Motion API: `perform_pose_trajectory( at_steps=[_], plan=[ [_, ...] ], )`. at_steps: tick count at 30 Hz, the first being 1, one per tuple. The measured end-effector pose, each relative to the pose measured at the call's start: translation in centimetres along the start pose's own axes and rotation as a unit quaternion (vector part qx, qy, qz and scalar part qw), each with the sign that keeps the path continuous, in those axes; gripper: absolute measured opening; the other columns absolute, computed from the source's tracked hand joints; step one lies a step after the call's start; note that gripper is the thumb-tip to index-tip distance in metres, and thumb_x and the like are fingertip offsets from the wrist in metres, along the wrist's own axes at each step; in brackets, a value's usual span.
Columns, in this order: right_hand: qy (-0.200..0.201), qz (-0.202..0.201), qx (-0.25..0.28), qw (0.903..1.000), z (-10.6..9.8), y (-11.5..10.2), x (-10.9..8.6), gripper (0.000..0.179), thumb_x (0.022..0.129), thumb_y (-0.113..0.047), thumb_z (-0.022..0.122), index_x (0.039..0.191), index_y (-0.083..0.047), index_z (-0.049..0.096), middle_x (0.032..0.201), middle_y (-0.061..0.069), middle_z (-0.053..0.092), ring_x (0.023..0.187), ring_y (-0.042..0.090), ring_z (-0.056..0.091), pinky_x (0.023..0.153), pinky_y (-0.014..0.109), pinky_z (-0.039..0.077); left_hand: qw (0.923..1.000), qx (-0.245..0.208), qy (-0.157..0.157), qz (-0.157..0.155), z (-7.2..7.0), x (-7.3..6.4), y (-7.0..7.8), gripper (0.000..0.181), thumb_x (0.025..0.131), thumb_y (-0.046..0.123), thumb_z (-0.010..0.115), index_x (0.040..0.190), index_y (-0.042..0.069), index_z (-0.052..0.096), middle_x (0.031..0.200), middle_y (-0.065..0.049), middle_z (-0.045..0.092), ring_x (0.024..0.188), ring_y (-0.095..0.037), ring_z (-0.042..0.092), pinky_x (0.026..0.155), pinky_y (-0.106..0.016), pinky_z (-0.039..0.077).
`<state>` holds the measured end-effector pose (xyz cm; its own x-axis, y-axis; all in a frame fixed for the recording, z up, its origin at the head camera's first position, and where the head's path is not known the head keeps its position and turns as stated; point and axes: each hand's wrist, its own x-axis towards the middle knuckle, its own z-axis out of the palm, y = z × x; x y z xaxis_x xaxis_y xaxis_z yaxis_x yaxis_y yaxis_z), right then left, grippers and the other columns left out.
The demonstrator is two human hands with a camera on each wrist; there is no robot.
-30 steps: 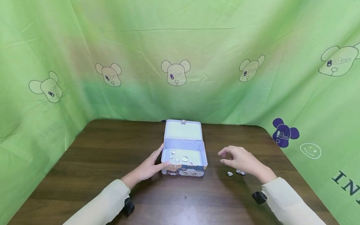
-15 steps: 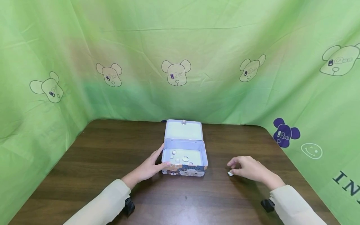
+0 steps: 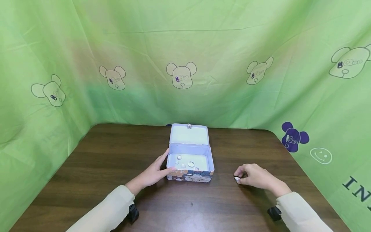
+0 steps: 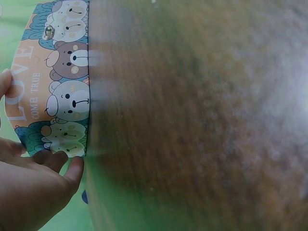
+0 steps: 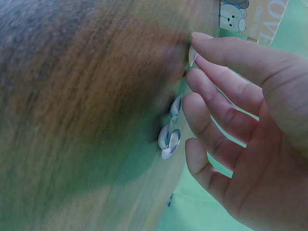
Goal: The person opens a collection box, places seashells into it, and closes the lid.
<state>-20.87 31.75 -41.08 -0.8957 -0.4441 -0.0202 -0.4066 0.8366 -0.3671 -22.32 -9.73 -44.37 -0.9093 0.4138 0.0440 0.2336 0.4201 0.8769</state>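
Observation:
A lunch-box-style tin [image 3: 189,175] with a bear print stands with its lid [image 3: 189,134] up. Its left side is in the grip of my left hand [image 3: 152,173], the thumb over the front rim and the fingers along the side. Inside lie several small pale pieces [image 3: 179,157] and a pale ring-shaped piece [image 3: 191,164]. To the right of the tin my right hand [image 3: 257,176] pinches a small seashell [image 5: 192,57] between thumb and forefinger, low at the tabletop. Further seashells [image 5: 168,139] lie under its other fingers in the right wrist view; in the head view the hand hides them.
Brown wood-grain table [image 3: 116,151] extends to both sides of the tin. A green curtain [image 3: 145,96] with printed bear heads hangs behind and beside the table. Each sleeve [image 3: 301,212] has a black wrist camera [image 3: 274,213] at its cuff.
My right hand has come down and slightly right onto the seashells, and its thumb and forefinger have closed on one. The left hand and the tin have stayed put.

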Motion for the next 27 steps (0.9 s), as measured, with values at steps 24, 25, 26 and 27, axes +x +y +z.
perform_pose_trajectory(
  at_steps=[24,25,26,27],
  plan=[
    [0.001,-0.019,0.014,0.9997,-0.9,-1.0,1.0,0.011,0.084,-0.019,0.08,0.091,-0.019,0.07,0.082,-0.015,0.064,0.075,0.003,0.056,0.067,0.031,0.048,1.0,0.0,0.004,0.002,0.0,0.0,-0.1,0.087,0.099,0.035,0.066,0.163,0.024,0.009,0.166,-0.011,0.011,0.15,-0.032,0.012,0.114,-0.061,0.018],
    [0.004,-0.019,0.016,0.9997,-1.1,-1.2,1.1,0.011,0.085,-0.018,0.08,0.091,-0.019,0.07,0.082,-0.015,0.064,0.075,0.003,0.056,0.067,0.031,0.048,1.0,0.0,0.003,0.002,0.0,0.0,-0.1,0.087,0.099,0.035,0.066,0.163,0.024,0.008,0.166,-0.01,0.012,0.15,-0.032,0.012,0.114,-0.061,0.018],
    [0.007,-0.02,0.017,0.9996,-1.2,-1.4,1.2,0.011,0.085,-0.017,0.079,0.091,-0.018,0.071,0.082,-0.014,0.064,0.075,0.003,0.056,0.066,0.03,0.048,1.0,0.0,0.003,0.002,0.0,0.0,-0.1,0.087,0.099,0.035,0.066,0.163,0.024,0.008,0.166,-0.01,0.012,0.15,-0.032,0.012,0.114,-0.061,0.018],
    [0.01,-0.019,0.019,0.9996,-1.4,-1.6,1.3,0.011,0.085,-0.017,0.079,0.092,-0.018,0.071,0.082,-0.014,0.064,0.073,0.003,0.056,0.065,0.03,0.048,1.0,-0.001,0.003,0.002,0.0,0.0,-0.1,0.087,0.099,0.034,0.066,0.163,0.024,0.008,0.166,-0.011,0.012,0.15,-0.032,0.012,0.114,-0.061,0.018]
  ],
)
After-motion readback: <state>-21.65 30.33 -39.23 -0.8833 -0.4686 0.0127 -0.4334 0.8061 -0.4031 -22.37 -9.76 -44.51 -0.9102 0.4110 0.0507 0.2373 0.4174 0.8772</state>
